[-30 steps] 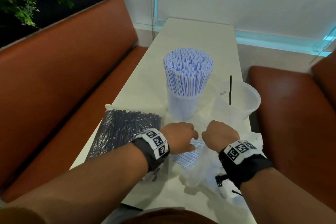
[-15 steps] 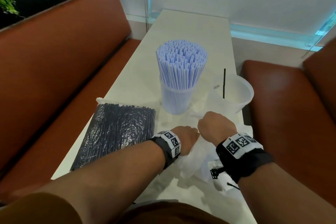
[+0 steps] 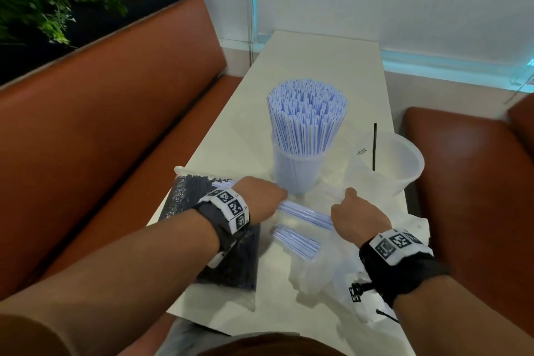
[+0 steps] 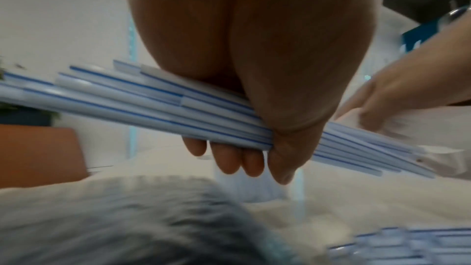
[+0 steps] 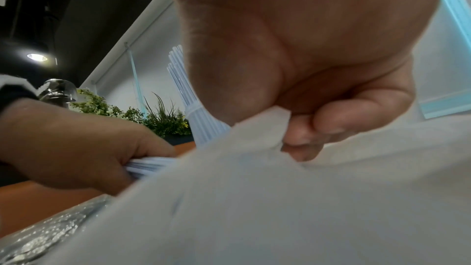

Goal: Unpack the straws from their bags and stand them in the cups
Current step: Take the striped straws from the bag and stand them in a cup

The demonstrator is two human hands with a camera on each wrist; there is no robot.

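**Last striped straws coming out of the bag**

Since half a second back, the hands have pulled apart: the left hand (image 3: 264,196) now has a bundle of striped straws (image 3: 303,209) drawn out sideways, where before both fists were bunched together over the bag (image 3: 323,263).

Left grip is curled round the bundle, thumb under, fingers (image 4: 229,160) wrapped over. Right hand (image 3: 357,218) is pinching the bag's plastic between thumb and curled fingers, holding it back. A few more striped straws (image 3: 297,241) lie loose on the surface (image 3: 318,66) just below the bundle.

Looks like the emptying step for bag 1. The near cup (image 3: 297,170) is already packed with striped straws, so squeezing these in will be the fiddly bit: tip the bundle upright, then work it into the crowd. The other cup (image 3: 398,162) has 1 black straw (image 3: 374,147) in it and sits close to the right edge, easy to knock off. The bag of black straws (image 3: 202,240) is still sealed, under the left wrist by the left edge. Plenty of open surface further back.
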